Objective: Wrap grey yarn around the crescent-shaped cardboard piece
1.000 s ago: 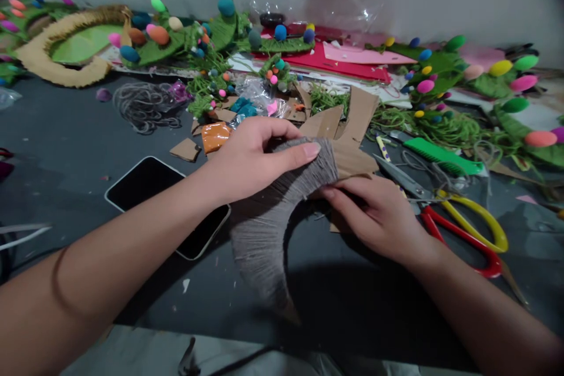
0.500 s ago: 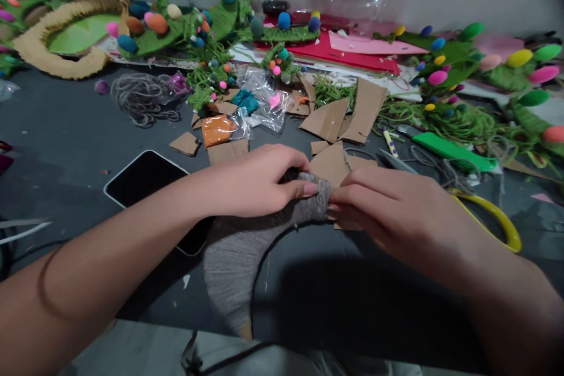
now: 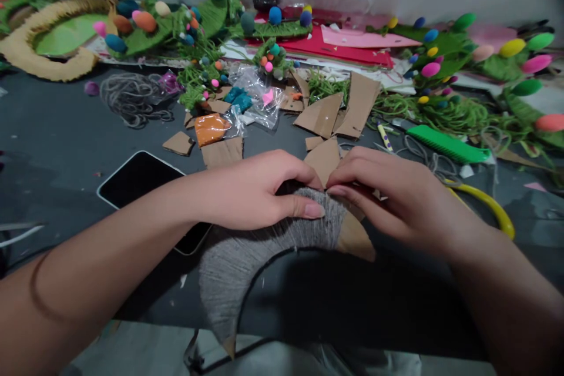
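Observation:
A crescent-shaped cardboard piece (image 3: 251, 264) wound with grey yarn lies across the near part of the dark table, its two cardboard tips bare. My left hand (image 3: 259, 191) grips its upper edge, thumb on the yarn and fingers behind. My right hand (image 3: 388, 194) is closed in a pinch at the crescent's top edge, near where the yarn ends and the bare right tip (image 3: 356, 237) begins. What the right fingertips hold is too small to make out.
A phone (image 3: 141, 179) lies partly under my left forearm. Cardboard scraps (image 3: 319, 114), a grey yarn tangle (image 3: 132, 97), a green comb (image 3: 449, 144) and yellow-handled scissors (image 3: 489, 205) lie beyond or beside my hands. Green yarn pieces with coloured buds (image 3: 211, 23) line the back.
The crescent's right end has turned into view, showing its bare tip. My right hand has moved from gripping near that end to a pinch at the top edge. The view has shifted slightly.

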Demonstrator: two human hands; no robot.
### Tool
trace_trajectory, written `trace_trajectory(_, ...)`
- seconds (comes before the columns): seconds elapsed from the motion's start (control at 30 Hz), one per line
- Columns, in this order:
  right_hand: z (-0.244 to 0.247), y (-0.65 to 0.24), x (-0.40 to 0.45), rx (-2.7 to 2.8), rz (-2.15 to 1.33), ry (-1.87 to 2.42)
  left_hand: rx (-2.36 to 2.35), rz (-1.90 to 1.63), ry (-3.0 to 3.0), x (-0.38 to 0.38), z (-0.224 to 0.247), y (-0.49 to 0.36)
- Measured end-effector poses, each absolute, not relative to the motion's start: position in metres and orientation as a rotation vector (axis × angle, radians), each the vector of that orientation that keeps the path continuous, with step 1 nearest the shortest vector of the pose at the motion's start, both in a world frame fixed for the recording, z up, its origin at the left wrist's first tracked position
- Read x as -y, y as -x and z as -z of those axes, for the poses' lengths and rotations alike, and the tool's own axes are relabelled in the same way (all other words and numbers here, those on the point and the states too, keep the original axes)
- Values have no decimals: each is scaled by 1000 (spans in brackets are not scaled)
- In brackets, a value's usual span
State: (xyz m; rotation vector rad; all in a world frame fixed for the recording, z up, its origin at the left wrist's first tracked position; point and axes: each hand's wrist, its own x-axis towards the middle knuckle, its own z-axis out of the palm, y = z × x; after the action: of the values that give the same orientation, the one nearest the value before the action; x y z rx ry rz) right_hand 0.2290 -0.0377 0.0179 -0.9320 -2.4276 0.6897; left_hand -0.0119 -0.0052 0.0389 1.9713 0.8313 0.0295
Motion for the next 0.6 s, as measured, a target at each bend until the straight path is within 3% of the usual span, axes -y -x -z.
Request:
trace_trajectory(0.33, -9, -219, 43, 2008, -1086, 1022, -871, -402, -1858, 4, -40, 11)
trace_trajectory(0.6, 0, -207, 53, 2021, -761, 1148, -1102, -693, -1712, -8, -33, 18)
